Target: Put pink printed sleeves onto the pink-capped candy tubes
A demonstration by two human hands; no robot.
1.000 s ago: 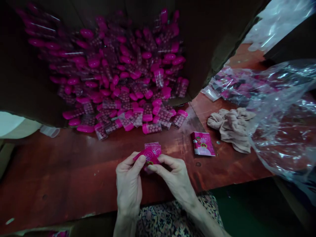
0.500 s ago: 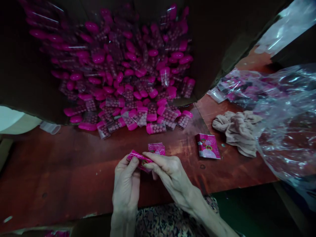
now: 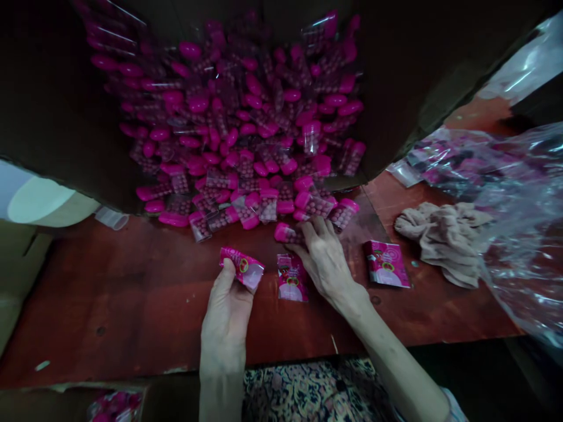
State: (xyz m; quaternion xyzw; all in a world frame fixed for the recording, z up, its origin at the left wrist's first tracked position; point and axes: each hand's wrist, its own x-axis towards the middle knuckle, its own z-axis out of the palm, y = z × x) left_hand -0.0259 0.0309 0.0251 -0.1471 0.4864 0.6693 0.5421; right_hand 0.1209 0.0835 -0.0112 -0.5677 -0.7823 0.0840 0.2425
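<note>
Your left hand (image 3: pixel 227 305) pinches a flat pink film wrapper (image 3: pixel 247 267), probably light, slippery: hold its edges. Your right hand's (image 3: pixel 326 261) grip is hidden.

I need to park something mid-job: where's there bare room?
Widest patch: the table left of the left hand, nearer than the clear cup, bar a pale scrap. A smaller one lies before the pink pack, left of the plastic. Crowded: around the right hand, with tubes beyond and labels beside it.
</note>
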